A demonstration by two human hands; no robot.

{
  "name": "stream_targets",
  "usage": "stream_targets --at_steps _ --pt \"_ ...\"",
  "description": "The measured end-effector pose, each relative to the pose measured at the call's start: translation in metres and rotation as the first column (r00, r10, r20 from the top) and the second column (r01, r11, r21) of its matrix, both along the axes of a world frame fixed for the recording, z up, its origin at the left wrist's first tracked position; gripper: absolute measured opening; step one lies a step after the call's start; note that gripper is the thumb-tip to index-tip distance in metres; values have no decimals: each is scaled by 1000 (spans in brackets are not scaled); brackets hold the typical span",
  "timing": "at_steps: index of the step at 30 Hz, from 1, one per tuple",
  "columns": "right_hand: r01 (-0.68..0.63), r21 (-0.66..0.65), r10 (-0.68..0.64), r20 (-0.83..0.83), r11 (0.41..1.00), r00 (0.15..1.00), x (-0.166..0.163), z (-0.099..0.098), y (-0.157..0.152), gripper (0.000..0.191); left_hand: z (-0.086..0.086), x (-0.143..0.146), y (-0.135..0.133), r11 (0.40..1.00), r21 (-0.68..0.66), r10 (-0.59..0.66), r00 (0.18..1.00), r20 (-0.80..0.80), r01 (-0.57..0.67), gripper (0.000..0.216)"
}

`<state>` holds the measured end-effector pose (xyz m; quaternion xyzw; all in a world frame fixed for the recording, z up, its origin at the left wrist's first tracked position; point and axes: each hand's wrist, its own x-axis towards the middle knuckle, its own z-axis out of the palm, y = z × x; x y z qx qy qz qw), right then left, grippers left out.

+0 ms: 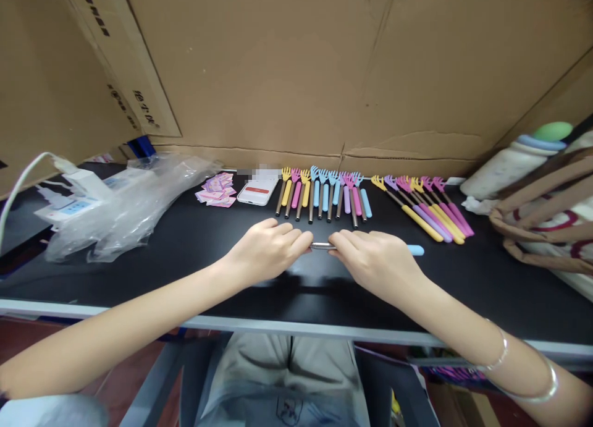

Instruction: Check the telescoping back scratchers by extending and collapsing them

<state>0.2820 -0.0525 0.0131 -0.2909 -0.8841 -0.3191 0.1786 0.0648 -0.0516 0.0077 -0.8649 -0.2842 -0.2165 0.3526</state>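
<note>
My left hand [273,249] and my right hand [373,260] hold one back scratcher [319,246] level between them, above the front part of the black desk. Its metal rod shows between my fingers, and its light blue handle [416,250] sticks out beyond my right hand. The left end is hidden inside my closed left hand. Behind my hands lies a row of short back scratcher heads on metal rods [311,207] alternating with loose coloured handles [325,198]. Farther right, several back scratchers with long yellow, purple and pink handles [421,223] lie slanted side by side.
On the left, clear plastic bags [134,204] lie by a white power strip [74,211] with a cable. Small pink cards [217,190] and a white phone [257,191] are at the back. A bottle [504,167] and a tan-handled bag [546,211] occupy the right. Cardboard [278,68] walls the rear.
</note>
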Motion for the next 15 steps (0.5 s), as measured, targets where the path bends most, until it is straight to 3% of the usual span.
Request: stream_targets --at_steps 9,13,15 --pt "-38 80 35 33 996 999 26 2 11 30 7 -21 8 999 -8 -33 999 -33 33 27" --pt "43 115 -52 73 992 996 85 7 30 34 13 -72 25 997 -1 82 989 -120 -83 29" --pt "178 84 -186 108 980 977 127 8 40 33 15 -106 31 989 44 147 977 -152 -142 28"
